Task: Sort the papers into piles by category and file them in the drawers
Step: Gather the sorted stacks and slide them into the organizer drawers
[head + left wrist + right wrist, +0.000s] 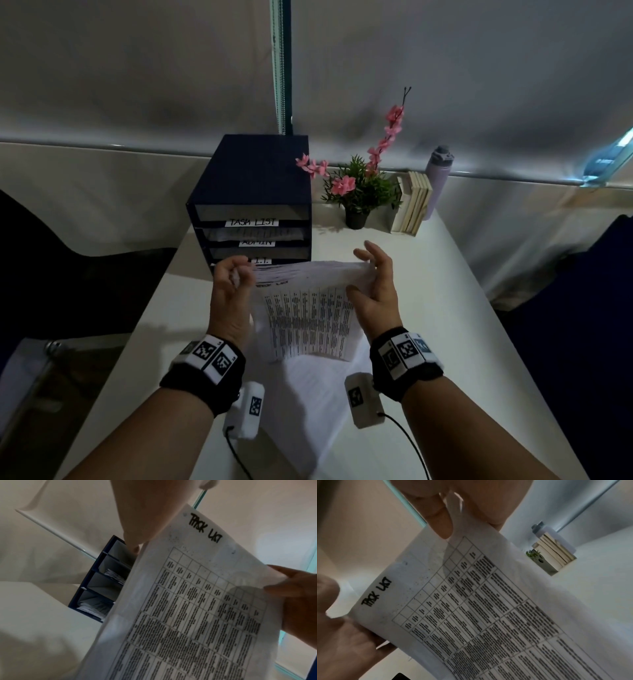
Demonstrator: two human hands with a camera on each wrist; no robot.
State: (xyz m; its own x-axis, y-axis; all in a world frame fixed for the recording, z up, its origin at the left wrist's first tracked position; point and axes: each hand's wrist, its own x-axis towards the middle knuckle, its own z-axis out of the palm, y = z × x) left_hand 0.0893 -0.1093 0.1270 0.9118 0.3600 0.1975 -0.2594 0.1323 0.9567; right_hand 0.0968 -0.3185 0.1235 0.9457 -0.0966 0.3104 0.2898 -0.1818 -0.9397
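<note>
I hold a stack of printed table sheets [308,318] headed "TASK LIST" [204,526] above the white table [445,291], its far end lifted and curved. My left hand [233,284] grips its left far corner. My right hand [373,284] pinches the right far corner [453,524] between thumb and fingers. Just beyond stands the dark blue drawer unit [250,178] with slots labelled TASK LIST [252,222], ADMIN [257,242] and I.T. Papers [113,574] lie in the lower slots. The near end of the stack rests on the table.
A potted plant with pink flowers [363,192], a row of books [412,204] and a purple bottle [436,174] stand at the table's back right. A white blind hangs behind. The floor to the left and right is dark.
</note>
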